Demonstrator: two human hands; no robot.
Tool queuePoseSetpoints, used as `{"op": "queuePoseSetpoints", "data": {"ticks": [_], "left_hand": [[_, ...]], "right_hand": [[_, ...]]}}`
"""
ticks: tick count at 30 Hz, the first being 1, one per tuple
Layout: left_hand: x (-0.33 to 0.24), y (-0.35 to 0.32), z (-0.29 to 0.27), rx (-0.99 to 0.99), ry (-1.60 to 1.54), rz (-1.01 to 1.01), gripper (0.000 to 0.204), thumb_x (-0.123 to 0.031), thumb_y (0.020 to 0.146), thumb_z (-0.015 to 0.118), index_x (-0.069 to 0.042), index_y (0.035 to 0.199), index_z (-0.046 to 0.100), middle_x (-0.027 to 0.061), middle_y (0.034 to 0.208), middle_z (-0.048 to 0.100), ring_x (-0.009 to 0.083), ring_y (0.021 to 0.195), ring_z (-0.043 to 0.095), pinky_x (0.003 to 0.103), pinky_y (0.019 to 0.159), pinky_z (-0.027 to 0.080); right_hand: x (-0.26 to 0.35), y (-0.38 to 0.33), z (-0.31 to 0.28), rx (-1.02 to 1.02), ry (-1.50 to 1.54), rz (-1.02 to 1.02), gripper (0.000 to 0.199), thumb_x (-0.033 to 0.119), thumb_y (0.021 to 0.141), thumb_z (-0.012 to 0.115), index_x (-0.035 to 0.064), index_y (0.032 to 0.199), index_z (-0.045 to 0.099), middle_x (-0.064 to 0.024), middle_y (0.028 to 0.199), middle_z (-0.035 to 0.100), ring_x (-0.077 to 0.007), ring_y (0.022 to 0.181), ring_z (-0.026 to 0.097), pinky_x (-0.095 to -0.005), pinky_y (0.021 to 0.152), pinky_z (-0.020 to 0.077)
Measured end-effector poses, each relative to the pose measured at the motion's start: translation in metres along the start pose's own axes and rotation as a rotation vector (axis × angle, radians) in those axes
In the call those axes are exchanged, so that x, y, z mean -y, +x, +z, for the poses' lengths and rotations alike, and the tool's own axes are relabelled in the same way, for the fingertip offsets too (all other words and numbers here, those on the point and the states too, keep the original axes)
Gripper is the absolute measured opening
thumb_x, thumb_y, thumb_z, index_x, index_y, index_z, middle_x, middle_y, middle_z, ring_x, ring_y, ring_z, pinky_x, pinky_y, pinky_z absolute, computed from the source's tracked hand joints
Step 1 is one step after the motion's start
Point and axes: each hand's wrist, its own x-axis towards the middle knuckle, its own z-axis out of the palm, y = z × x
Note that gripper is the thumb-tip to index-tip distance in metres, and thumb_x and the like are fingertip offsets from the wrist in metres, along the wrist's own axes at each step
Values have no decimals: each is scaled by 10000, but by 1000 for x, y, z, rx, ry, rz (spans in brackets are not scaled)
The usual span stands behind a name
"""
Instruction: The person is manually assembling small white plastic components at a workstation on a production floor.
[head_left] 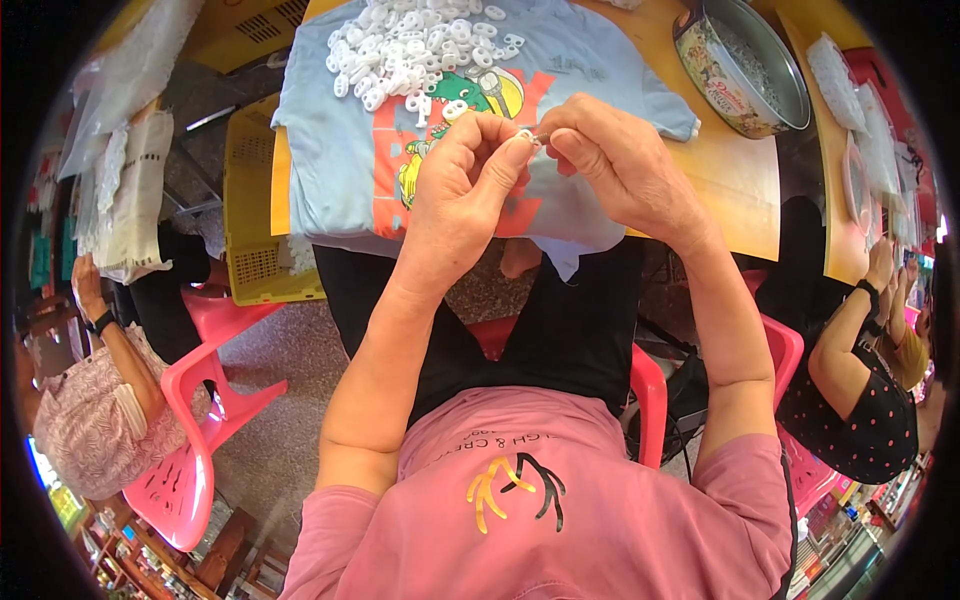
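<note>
My left hand (468, 185) is closed, pinching a small white plastic piece (526, 136) between thumb and forefinger. Close against it, my right hand (620, 165) has its fingers pressed together at the same piece; whatever tiny thing it grips is too small to make out. Both hands are above a grey-blue T-shirt (325, 175) with a coloured cartoon print, spread over the table. Beyond my left hand lies a heap of white plastic pieces with holes (395, 55), and a few loose ones sit at its near edge.
An oval printed tin (715, 85) with small metallic bits inside stands at the far right of the yellow table (745, 190). A yellow crate (255, 265) is left of my legs. Pink chairs (190, 440) and other people sit on both sides.
</note>
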Motion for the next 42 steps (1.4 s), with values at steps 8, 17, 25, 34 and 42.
{"op": "queuePoseSetpoints", "data": {"ticks": [8,17,25,34,42], "left_hand": [[-2,-1,2,-11,38,20,145,-158,980,603,-18,963,566,-23,809,566,38,730,505,194,653,427],[-7,-2,5,-5,68,-10,134,-149,974,605,-21,953,567,-38,785,540,27,710,488,191,616,421],[-5,1,1,-8,72,-19,119,-136,973,601,-21,961,572,-43,783,542,28,711,481,190,625,410],[-6,1,3,-14,13,-29,131,-139,976,597,-12,966,567,-32,790,555,30,724,496,202,644,422],[1,-2,9,-50,133,40,118,-112,959,619,-10,954,560,-12,763,565,51,661,503,222,580,438]], "right_hand": [[-1,4,-5,41,-48,-32,120,114,978,544,0,940,538,-97,789,530,-224,665,544,-338,620,450],[-4,12,-4,22,-136,-159,85,61,923,577,3,908,517,-131,800,517,-315,664,508,-368,594,428],[0,20,-4,42,-240,-258,92,13,894,599,-2,888,508,-133,794,511,-320,670,512,-371,584,430],[0,4,1,-12,33,39,48,19,931,582,-26,943,570,-93,856,589,-182,724,594,-299,634,479],[8,-1,4,-92,20,60,81,19,894,642,-34,921,588,-93,842,601,-186,717,604,-289,646,486]]}}
